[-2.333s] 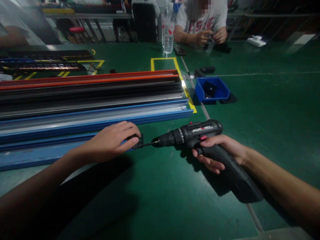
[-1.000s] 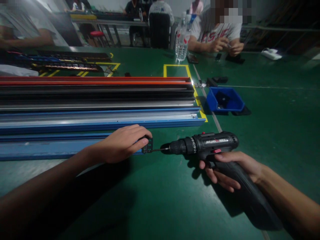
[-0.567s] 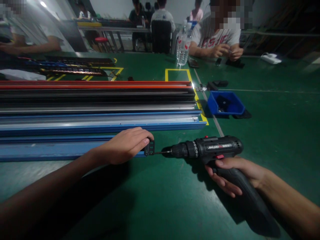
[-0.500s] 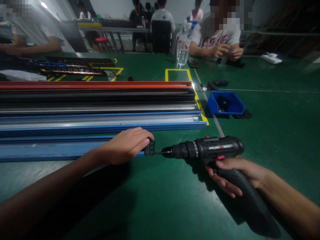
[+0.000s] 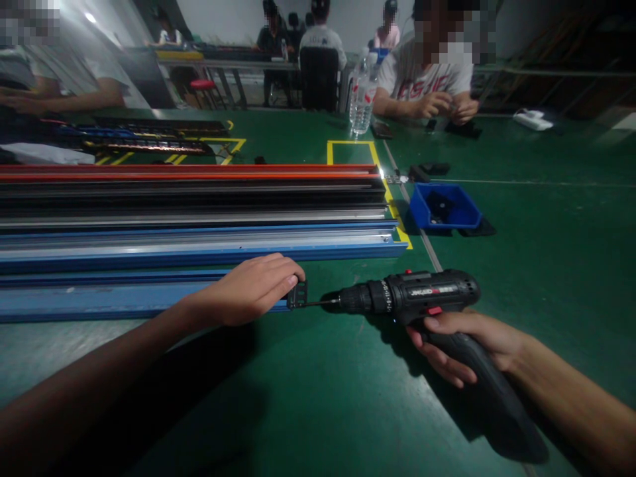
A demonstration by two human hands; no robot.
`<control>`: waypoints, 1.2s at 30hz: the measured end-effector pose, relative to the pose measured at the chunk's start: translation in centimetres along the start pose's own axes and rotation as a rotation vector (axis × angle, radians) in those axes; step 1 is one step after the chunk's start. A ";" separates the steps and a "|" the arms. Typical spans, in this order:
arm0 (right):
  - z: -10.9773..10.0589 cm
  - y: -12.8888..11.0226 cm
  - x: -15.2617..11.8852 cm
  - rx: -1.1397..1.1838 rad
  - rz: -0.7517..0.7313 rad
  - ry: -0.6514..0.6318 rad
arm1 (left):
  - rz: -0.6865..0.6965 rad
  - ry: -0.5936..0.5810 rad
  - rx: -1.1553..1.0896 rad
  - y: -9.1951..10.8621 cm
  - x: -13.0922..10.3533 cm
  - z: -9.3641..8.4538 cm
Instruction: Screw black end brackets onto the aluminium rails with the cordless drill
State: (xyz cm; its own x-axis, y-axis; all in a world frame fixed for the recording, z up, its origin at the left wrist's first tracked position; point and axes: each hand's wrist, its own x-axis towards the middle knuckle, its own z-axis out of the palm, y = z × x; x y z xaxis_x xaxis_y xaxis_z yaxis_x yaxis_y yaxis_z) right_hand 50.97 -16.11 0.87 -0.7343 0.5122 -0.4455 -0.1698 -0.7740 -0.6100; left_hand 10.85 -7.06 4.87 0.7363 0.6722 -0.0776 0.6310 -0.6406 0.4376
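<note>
Nearest, on the green table (image 5: 546, 265): left hand (image 5: 253, 290), fingers curled down over the end of the front blue rail (image 5: 99, 299), fingertips pinching a small black bracket (image 5: 297, 294) against that end. Right hand (image 5: 472, 338) wrapped closed around the grip of a black cordless drill (image 5: 422, 298), held level, its bit touching the bracket. Beyond: stacked blue, silver, black and red rails (image 5: 199, 205); blue bin (image 5: 447, 207); water bottle (image 5: 362, 93); a seated person's hands (image 5: 444, 106), well apart.

I see a blue bin (image 5: 450, 207) on the green table (image 5: 546, 232), water bottles (image 5: 361, 99) beyond, and a seated co-worker (image 5: 430, 83) opposite.
</note>
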 end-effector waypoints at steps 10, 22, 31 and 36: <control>-0.1 -0.1 0.1 0.007 -0.008 -0.010 | 0.008 -0.010 0.000 -0.1 -0.1 0.1; -0.3 -0.2 0.2 -0.022 0.000 -0.048 | 0.061 0.023 0.036 -0.1 -0.1 0.1; -0.3 -0.4 0.3 -0.063 -0.066 -0.087 | 0.075 0.041 0.044 -0.2 -0.3 0.3; -0.6 -0.2 0.2 -0.071 -0.071 -0.092 | 0.060 0.039 0.028 0.0 -0.3 0.2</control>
State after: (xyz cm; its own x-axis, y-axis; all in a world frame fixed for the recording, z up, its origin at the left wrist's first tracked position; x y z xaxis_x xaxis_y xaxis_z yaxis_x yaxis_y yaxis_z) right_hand 51.28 -15.62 0.57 -0.7799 0.5257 -0.3396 -0.1787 -0.7071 -0.6842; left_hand 10.68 -7.27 4.72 0.7632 0.6460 -0.0163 0.5929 -0.6900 0.4152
